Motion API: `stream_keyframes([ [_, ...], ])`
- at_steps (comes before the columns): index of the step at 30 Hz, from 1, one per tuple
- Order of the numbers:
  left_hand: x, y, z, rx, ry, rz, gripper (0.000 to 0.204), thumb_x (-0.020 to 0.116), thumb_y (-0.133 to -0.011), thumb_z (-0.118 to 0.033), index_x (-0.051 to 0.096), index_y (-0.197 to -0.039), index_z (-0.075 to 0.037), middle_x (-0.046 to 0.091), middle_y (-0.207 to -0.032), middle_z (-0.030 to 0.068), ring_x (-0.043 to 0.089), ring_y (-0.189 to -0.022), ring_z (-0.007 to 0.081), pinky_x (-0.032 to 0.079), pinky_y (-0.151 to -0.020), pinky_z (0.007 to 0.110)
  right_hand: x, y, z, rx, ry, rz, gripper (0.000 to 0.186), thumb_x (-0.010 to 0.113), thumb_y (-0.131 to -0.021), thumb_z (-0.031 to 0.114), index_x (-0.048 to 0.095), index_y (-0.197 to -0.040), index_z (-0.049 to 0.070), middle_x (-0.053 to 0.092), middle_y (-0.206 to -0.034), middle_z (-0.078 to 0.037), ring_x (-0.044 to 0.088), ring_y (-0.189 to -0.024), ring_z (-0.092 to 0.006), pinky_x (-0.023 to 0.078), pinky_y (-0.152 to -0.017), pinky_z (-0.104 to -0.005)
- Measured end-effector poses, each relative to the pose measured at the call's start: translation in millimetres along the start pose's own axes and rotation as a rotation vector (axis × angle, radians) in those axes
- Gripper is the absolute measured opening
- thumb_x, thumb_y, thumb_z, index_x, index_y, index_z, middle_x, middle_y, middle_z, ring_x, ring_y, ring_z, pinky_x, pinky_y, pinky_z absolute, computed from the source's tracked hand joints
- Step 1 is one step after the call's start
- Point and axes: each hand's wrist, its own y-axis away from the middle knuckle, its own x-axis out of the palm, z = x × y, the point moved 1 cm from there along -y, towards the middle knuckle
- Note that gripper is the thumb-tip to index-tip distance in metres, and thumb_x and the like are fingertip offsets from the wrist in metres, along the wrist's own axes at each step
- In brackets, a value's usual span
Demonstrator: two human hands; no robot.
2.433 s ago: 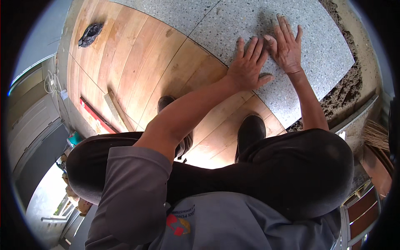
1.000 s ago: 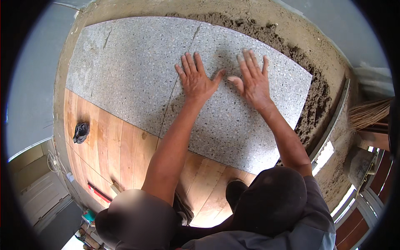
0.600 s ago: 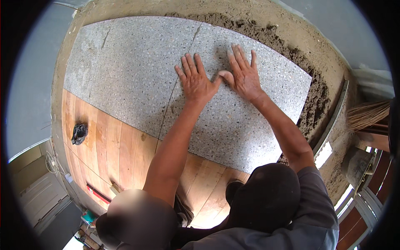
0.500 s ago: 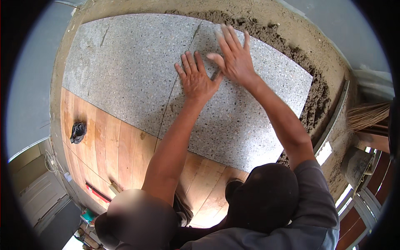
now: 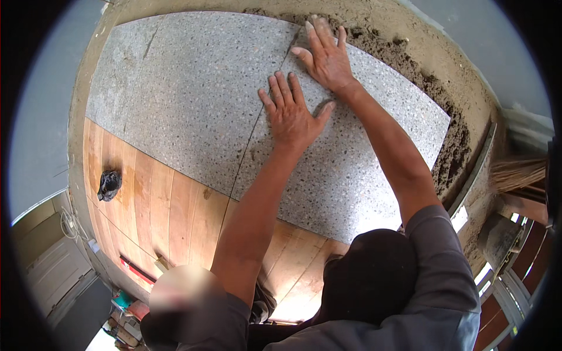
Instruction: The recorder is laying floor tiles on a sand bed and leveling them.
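My left hand lies spread on a grey speckled terrazzo-look tile, close to the thin joint with the neighbouring speckled tile. Farther off, my right hand rests on the same right-hand tile near its far edge. Its fingers are apart, and the tips, slightly blurred, reach over the edge toward dark, crumbly mortar. Neither hand holds anything. A seam runs between the two tiles toward the near side, where they border wood-look flooring.
A crumpled black plastic bag and a red bar-shaped tool lie on the wood-look floor at left. At right are a long straight bar, a straw broom and a dirty bucket. Grey walls enclose the far side.
My left hand has shifted slightly right and nearer, its thumb now clear of the right hand. My right hand has moved a little farther away, to the tile's far edge.
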Motion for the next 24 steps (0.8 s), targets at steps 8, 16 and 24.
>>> stream_keyframes([
  [8, 3, 1, 1, -0.013, 0.028, 0.016, 0.118, 0.044, -0.096, -0.084, 0.02, -0.166, 0.008, 0.015, -0.172, 0.0373, 0.004, -0.163, 0.0486, -0.004, -0.128, 0.066, -93, 78, -7, 0.181, 0.075, 0.106, 0.082, 0.035, -0.109, 0.067, 0.036, -0.165, 0.008, 0.029, -0.174, -0.019, 0.023, -0.163, -0.0337, 0.007, -0.131, -0.0623],
  [16, 8, 1, 3, -0.018, 0.01, 0.026, 0.123, 0.045, -0.093, -0.088, 0.02, -0.166, 0.007, 0.014, -0.171, 0.0383, 0.004, -0.163, 0.0489, -0.004, -0.128, 0.067, -168, 245, -58, 0.388, 0.247, 0.286, 0.077, 0.042, -0.111, 0.059, 0.038, -0.163, 0.002, 0.034, -0.171, -0.022, 0.026, -0.162, -0.0366, 0.011, -0.132, -0.0587],
  [24, -3, -4, 0, -0.015, -0.052, 0.01, 0.115, 0.052, -0.094, -0.083, 0.029, -0.165, 0.005, 0.021, -0.172, 0.0334, 0.01, -0.163, 0.0471, -0.002, -0.126, 0.071, -168, 241, -57, 0.41, 0.161, 0.165, 0.073, 0.054, -0.108, 0.053, 0.048, -0.155, -0.003, 0.043, -0.164, -0.027, 0.036, -0.156, -0.0406, 0.018, -0.129, -0.0603],
])
